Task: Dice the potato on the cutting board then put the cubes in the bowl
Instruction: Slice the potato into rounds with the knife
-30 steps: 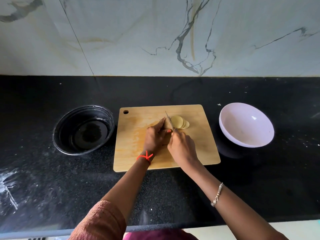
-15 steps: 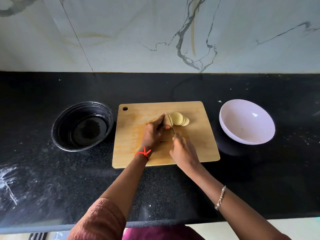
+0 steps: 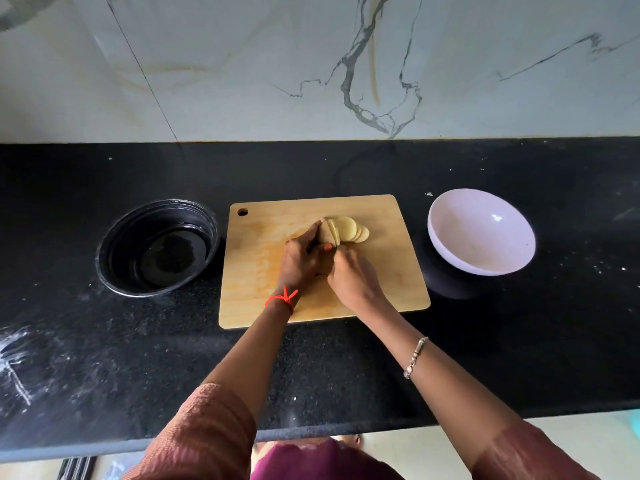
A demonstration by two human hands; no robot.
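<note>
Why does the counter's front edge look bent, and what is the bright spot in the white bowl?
Head view: the wide-angle lens bows the counter; the spot in the white bowl is likely glare from a light; the knife in the right hand and the potato in the left hand look slightly soft.

A matt wooden cutting board (image 3: pixel 263 271) lies on a glossy, speckled black stone surface (image 3: pixel 485 341), between a shiny black bowl (image 3: pixel 114 244) and a smooth white bowl (image 3: pixel 512 251)
</note>
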